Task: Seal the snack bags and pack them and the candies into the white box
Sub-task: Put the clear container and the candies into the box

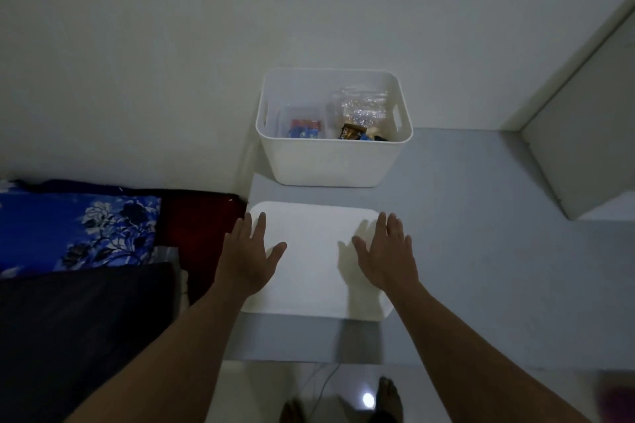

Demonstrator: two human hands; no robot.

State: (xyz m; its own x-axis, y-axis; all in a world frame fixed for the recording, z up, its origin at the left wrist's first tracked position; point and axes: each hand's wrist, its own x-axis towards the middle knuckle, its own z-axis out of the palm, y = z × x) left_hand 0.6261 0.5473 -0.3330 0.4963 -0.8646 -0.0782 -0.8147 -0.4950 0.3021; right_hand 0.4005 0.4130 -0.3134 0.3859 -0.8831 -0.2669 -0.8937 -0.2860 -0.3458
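**Box filled, lid not yet on**

I judge the packing nearly done. The white box (330,161) stands open at the back of the grey surface (464,182), against the wall, with clear snack bags (364,106) and wrapped candies (354,132) inside. I cannot tell whether the bags are sealed. A flat white lid (312,268) lies just in front of the box.

My left grip (247,251) and right grip (385,251) are both spread, palms down over the lid's two ends, pinching nothing. What seems left is lidding the box.

A blue floral cloth (79,227) lies to the left, and glossy floor (261,395) shows below.
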